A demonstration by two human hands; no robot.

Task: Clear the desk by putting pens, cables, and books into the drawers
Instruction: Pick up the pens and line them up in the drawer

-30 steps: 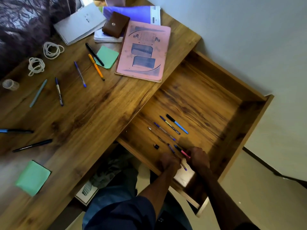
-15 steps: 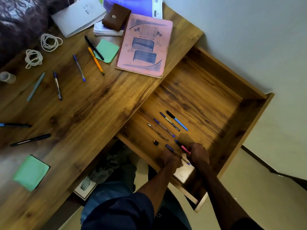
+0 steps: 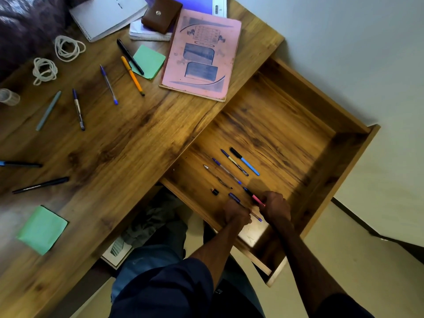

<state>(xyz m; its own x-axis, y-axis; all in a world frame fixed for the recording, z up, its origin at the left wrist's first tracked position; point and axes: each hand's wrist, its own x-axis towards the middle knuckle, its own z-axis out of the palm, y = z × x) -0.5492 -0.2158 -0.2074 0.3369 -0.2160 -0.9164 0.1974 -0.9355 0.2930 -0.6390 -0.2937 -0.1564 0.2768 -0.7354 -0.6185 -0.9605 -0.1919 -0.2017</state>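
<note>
Down in the open wooden drawer (image 3: 275, 125), the left hand (image 3: 237, 213) curled around a purple-capped clear pen (image 3: 234, 198), while the right hand (image 3: 274, 206) pinched a pink-and-black pen (image 3: 255, 198) just beside it. Four loose pens (image 3: 245, 162) lay side by side near them on the drawer floor.

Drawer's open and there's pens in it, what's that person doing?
A person is tidying the desk. Both hands are down in the open drawer: the left hand grips a purple pen and the right hand seems to pinch a pink pen. A few other pens already lie in the drawer. The orange pen, the white cables and the pink book are still on the desk.
</note>
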